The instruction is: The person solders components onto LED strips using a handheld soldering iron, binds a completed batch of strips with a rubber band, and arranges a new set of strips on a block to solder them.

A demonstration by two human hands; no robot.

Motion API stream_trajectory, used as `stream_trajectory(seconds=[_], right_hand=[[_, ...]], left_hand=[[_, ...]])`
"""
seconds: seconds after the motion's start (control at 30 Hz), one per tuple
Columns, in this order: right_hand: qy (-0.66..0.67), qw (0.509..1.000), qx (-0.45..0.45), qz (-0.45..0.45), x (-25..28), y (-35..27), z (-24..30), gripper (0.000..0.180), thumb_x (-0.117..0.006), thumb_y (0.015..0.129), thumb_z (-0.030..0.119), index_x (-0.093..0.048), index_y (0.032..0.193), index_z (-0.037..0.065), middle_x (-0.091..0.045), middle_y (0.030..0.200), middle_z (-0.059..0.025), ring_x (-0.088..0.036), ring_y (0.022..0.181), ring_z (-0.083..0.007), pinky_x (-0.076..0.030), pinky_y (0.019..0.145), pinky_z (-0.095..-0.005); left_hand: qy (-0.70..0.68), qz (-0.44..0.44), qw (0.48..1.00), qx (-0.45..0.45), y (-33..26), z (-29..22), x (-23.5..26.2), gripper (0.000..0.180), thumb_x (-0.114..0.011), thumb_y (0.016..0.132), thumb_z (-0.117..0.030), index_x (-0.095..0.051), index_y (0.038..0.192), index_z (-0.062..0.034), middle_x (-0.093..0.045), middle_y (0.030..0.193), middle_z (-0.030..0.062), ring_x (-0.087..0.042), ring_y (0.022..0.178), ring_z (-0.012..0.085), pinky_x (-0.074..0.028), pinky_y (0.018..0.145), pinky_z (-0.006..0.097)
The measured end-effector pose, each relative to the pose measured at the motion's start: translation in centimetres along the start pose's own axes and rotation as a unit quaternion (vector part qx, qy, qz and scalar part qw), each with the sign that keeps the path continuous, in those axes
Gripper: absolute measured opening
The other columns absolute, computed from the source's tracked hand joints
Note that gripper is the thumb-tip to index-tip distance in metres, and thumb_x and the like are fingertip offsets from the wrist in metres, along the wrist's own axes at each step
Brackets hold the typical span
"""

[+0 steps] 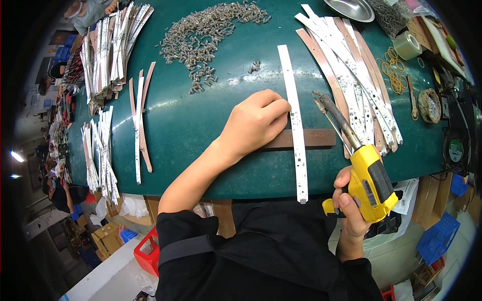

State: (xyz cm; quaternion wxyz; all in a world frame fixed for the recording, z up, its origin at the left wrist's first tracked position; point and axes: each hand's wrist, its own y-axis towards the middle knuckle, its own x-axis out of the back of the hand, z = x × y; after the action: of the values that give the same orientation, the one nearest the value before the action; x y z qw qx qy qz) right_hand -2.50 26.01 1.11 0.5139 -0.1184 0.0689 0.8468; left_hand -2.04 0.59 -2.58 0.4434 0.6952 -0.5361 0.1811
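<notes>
In front of me a narrow white LED circuit board strip (298, 150) lies lengthwise across a dark brown wooden bar (321, 138). My left hand (257, 119) is closed, with its fingertips pinched together at the strip's left edge; whatever they hold is hidden. Wrapped in my right hand (353, 213) is a yellow and black soldering gun (370, 183). Its metal tip and a thin feed tube point up and to the left, to the right of the strip and apart from it. A few small metal parts (254, 66) lie beyond my left hand.
A large heap of small metal parts (201, 35) covers the far middle. Strip piles lie at right (356, 85), far left (108, 50) and near left (103, 150). Rubber bands (392, 70), a tape roll (407, 45) and a metal bowl (354, 7) are at the far right.
</notes>
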Motion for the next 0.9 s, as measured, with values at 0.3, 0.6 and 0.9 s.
stream_trajectory(seconds=[0.3,0.6,0.9], right_hand=[[0.002,0.999,-0.037,-0.015,-0.3,0.3,0.8,0.076,-0.063,0.076,0.006,-0.029,0.144,-0.002,-0.059,0.094,-0.0163,-0.054,0.063,-0.0124,-0.044,0.051,-0.0202],[-0.062,0.993,-0.103,0.024,0.3,1.0,2.2,0.077,-0.061,0.076,0.005,-0.028,0.144,-0.006,-0.060,0.087,-0.0159,-0.054,0.066,-0.0124,-0.045,0.051,-0.0208],[-0.051,0.985,-0.154,0.050,0.6,1.6,2.9,0.067,-0.064,0.077,-0.003,-0.039,0.140,-0.003,-0.065,0.088,-0.0115,-0.059,0.070,-0.0107,-0.046,0.056,-0.0196]], left_hand=[[0.053,0.021,0.998,-0.031,0.0,-0.1,-0.1,0.019,-0.068,0.074,0.000,-0.064,0.091,-0.0060,-0.061,0.085,0.0071,-0.062,0.073,0.0236,-0.052,0.065,0.034],[-0.096,0.024,0.989,0.106,-0.2,-0.8,0.5,0.014,-0.066,0.078,-0.006,-0.061,0.091,-0.0043,-0.057,0.089,0.0096,-0.061,0.081,0.0279,-0.052,0.069,0.038],[-0.048,0.022,0.996,0.070,-0.6,0.2,0.1,0.012,-0.067,0.081,-0.004,-0.064,0.092,-0.0043,-0.058,0.089,0.0079,-0.061,0.069,0.0181,-0.052,0.063,0.030]])
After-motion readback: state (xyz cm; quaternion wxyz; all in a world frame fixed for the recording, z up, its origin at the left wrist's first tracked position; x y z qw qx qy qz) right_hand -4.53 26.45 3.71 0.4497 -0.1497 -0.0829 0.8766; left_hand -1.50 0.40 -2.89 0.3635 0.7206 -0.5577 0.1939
